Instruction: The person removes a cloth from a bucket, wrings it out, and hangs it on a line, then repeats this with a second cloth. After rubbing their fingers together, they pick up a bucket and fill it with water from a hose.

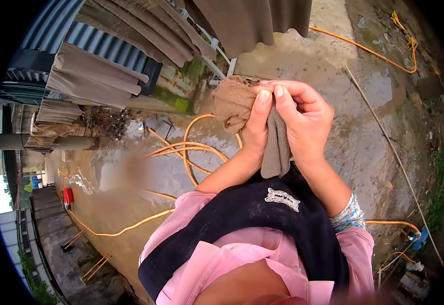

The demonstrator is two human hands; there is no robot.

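A brown, bunched cloth (232,104) is held up in front of my chest. My left hand (257,114) pinches it from one side, thumb pressed on top. My right hand (303,114) pinches the same cloth with thumb and curled fingers, and the two thumb tips almost touch. One narrow end of the cloth (276,152) hangs down between my hands. The bulk of it bulges out beyond my left hand, and its far folds are partly hidden behind the fingers.
Brown cloths (92,76) hang at the upper left, and more (237,25) at the top, by a metal frame (227,63). An orange hose (186,147) lies coiled on the wet ground. A long thin pole (384,134) lies at the right, near a blue object (421,240).
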